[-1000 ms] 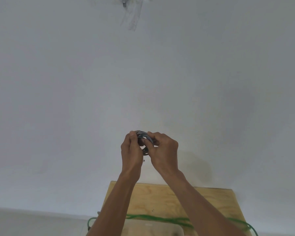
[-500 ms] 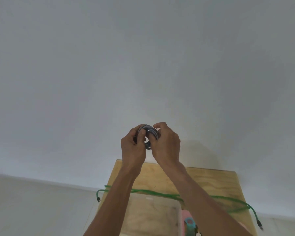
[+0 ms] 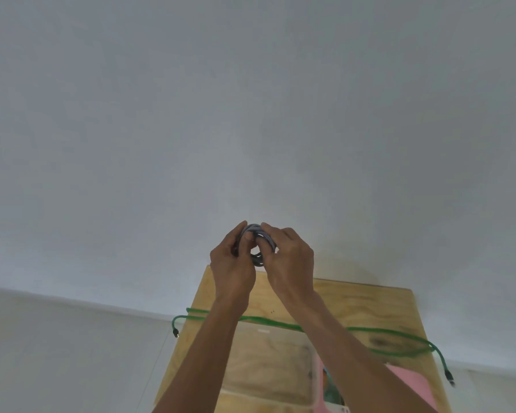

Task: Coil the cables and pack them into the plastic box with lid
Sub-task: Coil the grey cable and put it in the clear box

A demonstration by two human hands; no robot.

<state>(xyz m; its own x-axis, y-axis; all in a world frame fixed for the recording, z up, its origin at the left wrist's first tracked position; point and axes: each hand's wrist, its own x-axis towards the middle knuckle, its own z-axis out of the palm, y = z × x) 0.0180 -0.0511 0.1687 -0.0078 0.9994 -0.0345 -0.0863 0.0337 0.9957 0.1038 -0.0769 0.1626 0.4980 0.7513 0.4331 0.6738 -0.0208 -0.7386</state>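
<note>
Tightly around grey coil (image 3: 258, 239), both hands (image 3: 233, 263)

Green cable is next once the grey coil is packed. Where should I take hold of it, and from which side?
Probably grip the green cable just behind its left plug, coming from the table's left edge. That end overhangs the edge in free air, whereas the middle lies flat behind the plastic box.
</note>
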